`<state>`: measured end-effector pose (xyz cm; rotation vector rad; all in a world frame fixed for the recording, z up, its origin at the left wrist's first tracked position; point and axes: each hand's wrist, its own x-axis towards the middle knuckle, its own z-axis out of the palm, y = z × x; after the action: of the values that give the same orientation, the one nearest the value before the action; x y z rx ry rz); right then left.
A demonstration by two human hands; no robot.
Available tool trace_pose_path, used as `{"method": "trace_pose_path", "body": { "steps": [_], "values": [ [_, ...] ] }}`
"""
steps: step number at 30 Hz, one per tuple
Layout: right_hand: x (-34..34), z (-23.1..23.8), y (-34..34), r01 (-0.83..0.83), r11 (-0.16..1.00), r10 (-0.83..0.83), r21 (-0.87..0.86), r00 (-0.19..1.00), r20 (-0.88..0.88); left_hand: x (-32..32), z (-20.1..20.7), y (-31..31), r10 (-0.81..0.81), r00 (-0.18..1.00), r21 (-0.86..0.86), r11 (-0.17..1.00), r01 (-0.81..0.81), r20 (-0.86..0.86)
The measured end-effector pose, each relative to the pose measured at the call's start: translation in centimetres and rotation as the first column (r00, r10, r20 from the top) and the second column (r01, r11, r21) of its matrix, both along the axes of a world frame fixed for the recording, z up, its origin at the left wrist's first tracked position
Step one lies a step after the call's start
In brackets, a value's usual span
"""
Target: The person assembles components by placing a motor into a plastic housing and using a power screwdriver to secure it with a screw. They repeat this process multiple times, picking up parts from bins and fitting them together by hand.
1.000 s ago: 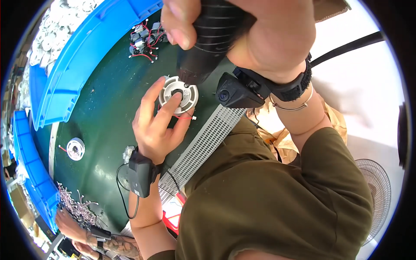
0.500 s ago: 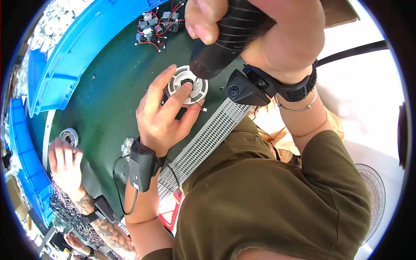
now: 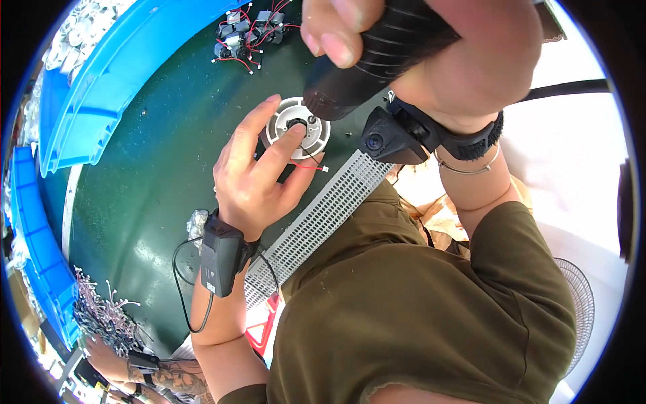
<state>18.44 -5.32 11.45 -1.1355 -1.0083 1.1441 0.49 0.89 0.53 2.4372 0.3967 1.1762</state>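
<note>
Flat on the green table lies a white round plastic housing with slots round its rim. My left hand grips it, thumb and fingers spread about the rim and one fingertip pressing on a small black part at its centre. A red wire with a white connector trails out beside the thumb. My right hand is wrapped round a black power screwdriver. The driver tilts down over the housing's upper right, its tip at a screw spot there; exact contact cannot be made out.
Several small motors with red wires lie at the far side. Blue bins line the left, one full of white parts. A white mesh strip edges the table near me. A co-worker's forearm is by a wire heap.
The housing, my left hand and the screwdriver appear slightly farther right. More of the driver's tip shows over the housing. The co-worker's hand and a round part beside it have left the table's left side.
</note>
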Motion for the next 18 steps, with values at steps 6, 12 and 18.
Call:
{"method": "trace_pose_path", "body": {
  "steps": [6,12,18],
  "values": [
    [0.1,-0.3,0.3,-0.093,0.995,0.090,-0.047,0.994,-0.059,0.0,-0.1,0.1,-0.016,1.000,-0.005,1.000,0.016,0.009],
    [1.6,-3.1,0.7,-0.346,0.934,0.283,0.087,0.572,-0.770,0.2,-0.1,0.0,-0.026,1.000,-0.013,1.000,0.026,0.011],
    [-1.0,-0.2,0.9,-0.193,0.981,0.129,0.030,0.523,-0.843,0.1,-0.3,-0.1,-0.014,1.000,-0.003,1.000,0.014,0.007]
  ]
}}
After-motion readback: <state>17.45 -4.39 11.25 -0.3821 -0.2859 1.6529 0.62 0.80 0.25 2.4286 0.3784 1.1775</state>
